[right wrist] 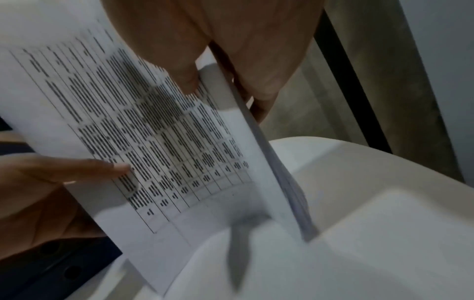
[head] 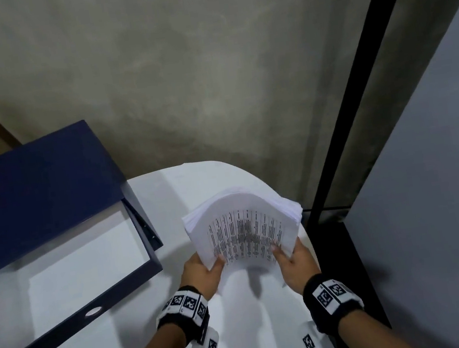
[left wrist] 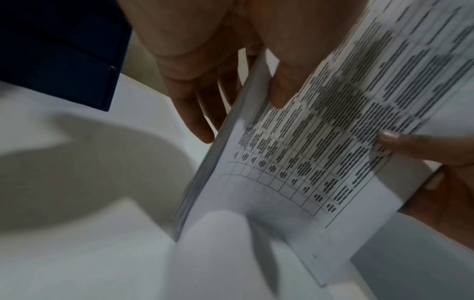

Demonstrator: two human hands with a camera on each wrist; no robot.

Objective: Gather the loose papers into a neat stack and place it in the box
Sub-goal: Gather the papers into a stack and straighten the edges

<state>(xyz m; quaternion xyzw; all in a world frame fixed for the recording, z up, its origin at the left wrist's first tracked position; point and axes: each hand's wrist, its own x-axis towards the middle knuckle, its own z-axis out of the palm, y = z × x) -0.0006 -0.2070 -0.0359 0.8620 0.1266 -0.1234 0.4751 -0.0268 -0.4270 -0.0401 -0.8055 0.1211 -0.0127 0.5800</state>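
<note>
A thick stack of white papers (head: pixel 244 227) with a printed table on the front sheet stands on its lower edge on the white table (head: pixel 243 319), bowed at the top. My left hand (head: pixel 206 271) grips its left side, thumb on the front sheet. My right hand (head: pixel 293 256) grips its right side the same way. In the left wrist view the papers (left wrist: pixel 320 152) sit between thumb and fingers; in the right wrist view the papers (right wrist: pixel 153 132) are pinched likewise. The dark blue box (head: pixel 152 261) lies open to the left, lid (head: pixel 47 184) raised, white inside.
The table's curved far edge (head: pixel 251 170) lies just behind the papers. A dark gap and a black post (head: pixel 344 98) run along the right, with a grey panel (head: pixel 447 202) beyond. Grey floor shows behind the table.
</note>
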